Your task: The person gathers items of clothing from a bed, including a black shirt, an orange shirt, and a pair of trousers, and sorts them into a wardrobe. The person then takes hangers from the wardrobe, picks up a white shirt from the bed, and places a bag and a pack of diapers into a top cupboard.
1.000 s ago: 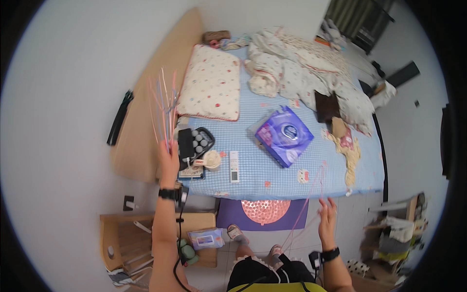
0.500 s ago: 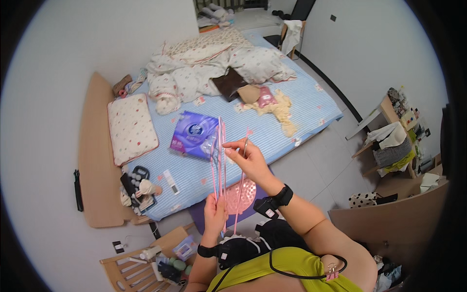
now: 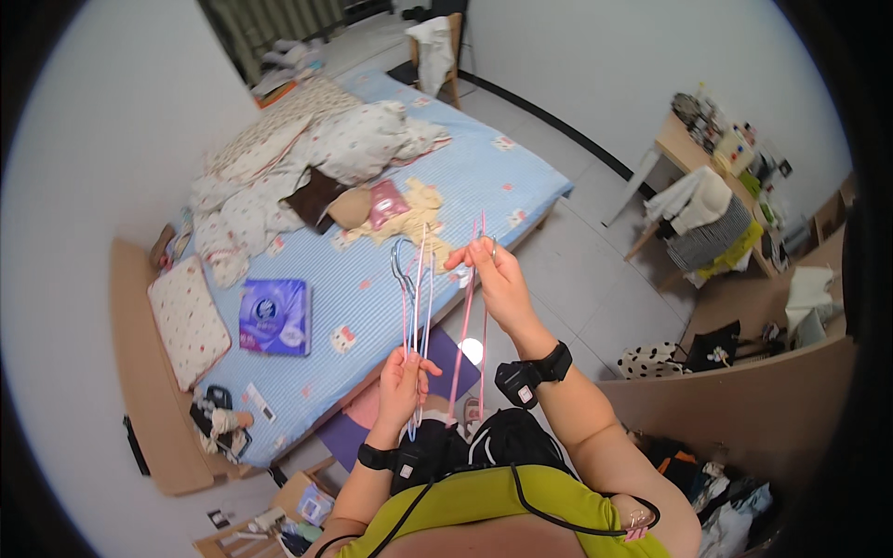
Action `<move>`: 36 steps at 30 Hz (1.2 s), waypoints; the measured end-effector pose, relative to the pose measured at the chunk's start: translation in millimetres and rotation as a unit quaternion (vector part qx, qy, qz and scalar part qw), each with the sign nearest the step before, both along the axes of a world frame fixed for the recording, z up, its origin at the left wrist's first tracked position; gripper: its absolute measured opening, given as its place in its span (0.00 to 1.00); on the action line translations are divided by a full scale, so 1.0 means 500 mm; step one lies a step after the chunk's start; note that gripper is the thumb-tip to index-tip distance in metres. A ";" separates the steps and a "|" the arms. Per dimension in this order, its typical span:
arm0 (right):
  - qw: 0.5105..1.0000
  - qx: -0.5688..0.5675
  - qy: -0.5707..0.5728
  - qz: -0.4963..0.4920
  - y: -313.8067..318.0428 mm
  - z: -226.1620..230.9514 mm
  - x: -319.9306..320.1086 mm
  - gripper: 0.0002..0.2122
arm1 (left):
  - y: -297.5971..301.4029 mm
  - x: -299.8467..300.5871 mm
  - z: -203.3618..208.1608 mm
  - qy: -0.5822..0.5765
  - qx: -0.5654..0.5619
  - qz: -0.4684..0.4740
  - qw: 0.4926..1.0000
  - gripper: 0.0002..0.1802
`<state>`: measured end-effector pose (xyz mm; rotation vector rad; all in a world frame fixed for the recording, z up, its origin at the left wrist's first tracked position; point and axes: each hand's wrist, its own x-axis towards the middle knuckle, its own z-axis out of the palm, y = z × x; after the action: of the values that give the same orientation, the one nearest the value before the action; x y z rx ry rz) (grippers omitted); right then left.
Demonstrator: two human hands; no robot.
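My left hand (image 3: 402,386) grips a bunch of thin clothes hangers (image 3: 418,316), pink and pale blue-white, seen nearly edge-on. A curved metal hook (image 3: 401,265) shows at their upper left. Farther forward and to the right, my right hand (image 3: 498,284) is closed around pink clothes hangers (image 3: 466,339), whose long sides run down toward my lap. A small gap separates the two groups. I cannot tell exactly how many hangers each hand has.
A bed with a blue striped sheet (image 3: 353,288) carries a purple package (image 3: 275,317), a pillow (image 3: 189,321), a rumpled quilt (image 3: 349,139) and folded clothes (image 3: 377,206). To the right, clothes hang over a chair (image 3: 698,219) beside a desk (image 3: 684,139). A curved wooden cabinet (image 3: 707,381) stands close by.
The view has turned right, so the bed sits farther left. My right hand now holds its pink hangers more apart from the left hand's bunch, whose metal hook shows more plainly.
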<state>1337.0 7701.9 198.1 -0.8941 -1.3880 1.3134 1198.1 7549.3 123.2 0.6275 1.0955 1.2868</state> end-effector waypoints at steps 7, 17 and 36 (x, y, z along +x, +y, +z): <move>0.997 0.011 -0.016 -0.080 0.181 -0.101 0.189 0.12 | 0.259 0.179 -0.029 0.074 0.051 -0.114 0.989 0.09; 0.940 -0.007 -0.160 -0.302 0.564 -0.099 0.402 0.06 | 0.742 0.360 -0.042 0.006 0.004 -0.289 0.957 0.14; 0.940 -0.054 -0.076 -0.328 1.338 -0.067 0.943 0.10 | 1.632 0.864 -0.070 0.172 0.041 -0.346 0.921 0.14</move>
<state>1808.5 8370.7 164.6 -1.4088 -0.9939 0.8185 1630.0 8365.3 88.3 1.2113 0.9640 0.6165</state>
